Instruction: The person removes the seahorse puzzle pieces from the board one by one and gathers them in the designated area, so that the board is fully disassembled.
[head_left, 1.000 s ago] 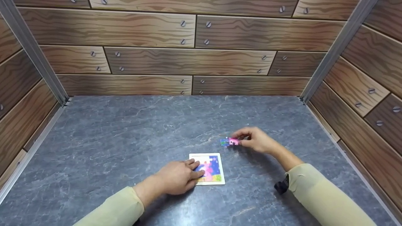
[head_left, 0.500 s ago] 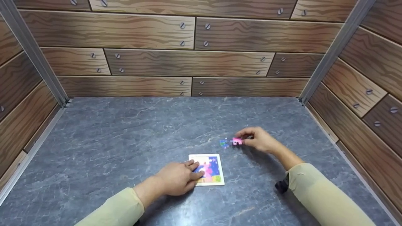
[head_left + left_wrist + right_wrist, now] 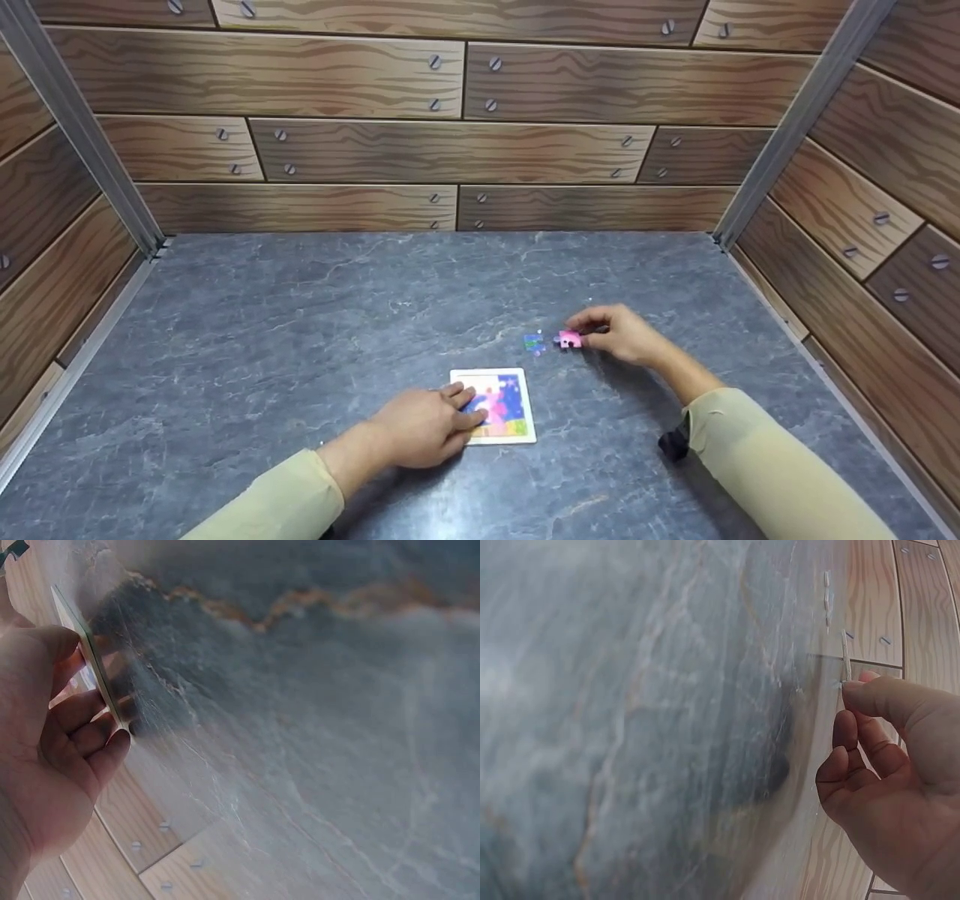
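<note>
- Far and right of the white-rimmed puzzle tray point(image 3: 487, 371), your right hand point(image 3: 619, 336) pinches the pink jigsaw piece point(image 3: 570, 340) by its right side, its tab pointing left.
- From that piece, the tray lies near and to the left; your left hand point(image 3: 429, 427) is nearer to it, fingers spread over its left part.
- Just left of the pink piece, but apart, a blue-green jigsaw piece point(image 3: 533, 343) lies on the marbled table point(image 3: 337, 300).
- Your pink piece is bright, with dark spots; whether it clears the table, I cannot tell.
</note>
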Tool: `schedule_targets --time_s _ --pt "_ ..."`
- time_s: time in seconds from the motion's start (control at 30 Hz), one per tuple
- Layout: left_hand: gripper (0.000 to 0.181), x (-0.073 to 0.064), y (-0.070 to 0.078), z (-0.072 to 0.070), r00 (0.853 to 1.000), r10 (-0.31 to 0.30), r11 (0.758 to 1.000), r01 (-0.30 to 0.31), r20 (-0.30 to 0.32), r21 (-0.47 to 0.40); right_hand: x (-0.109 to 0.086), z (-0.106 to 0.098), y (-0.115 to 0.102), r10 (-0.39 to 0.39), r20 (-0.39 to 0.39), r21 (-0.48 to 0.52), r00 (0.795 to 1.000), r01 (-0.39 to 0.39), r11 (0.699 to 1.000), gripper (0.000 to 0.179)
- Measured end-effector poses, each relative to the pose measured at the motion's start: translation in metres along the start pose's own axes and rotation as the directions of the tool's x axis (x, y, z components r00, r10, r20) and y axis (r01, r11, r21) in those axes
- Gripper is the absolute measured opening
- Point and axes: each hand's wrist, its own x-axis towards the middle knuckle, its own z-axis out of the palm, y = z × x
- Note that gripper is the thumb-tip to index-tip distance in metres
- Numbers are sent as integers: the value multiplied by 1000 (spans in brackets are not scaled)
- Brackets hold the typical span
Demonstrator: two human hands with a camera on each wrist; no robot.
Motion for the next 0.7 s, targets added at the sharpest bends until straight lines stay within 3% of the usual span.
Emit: schedule_targets --time_s 0.5,0.7 --pt "43 1 -1 2 999 22 1000 -22 -24 -4 2 5 9 2 -6 -33 1000 -3 999 26" --pt "43 1 -1 0 1000 11 1000 -11 -7 -2 2 5 11 0 -6 -25 1000 -1 1000 26"
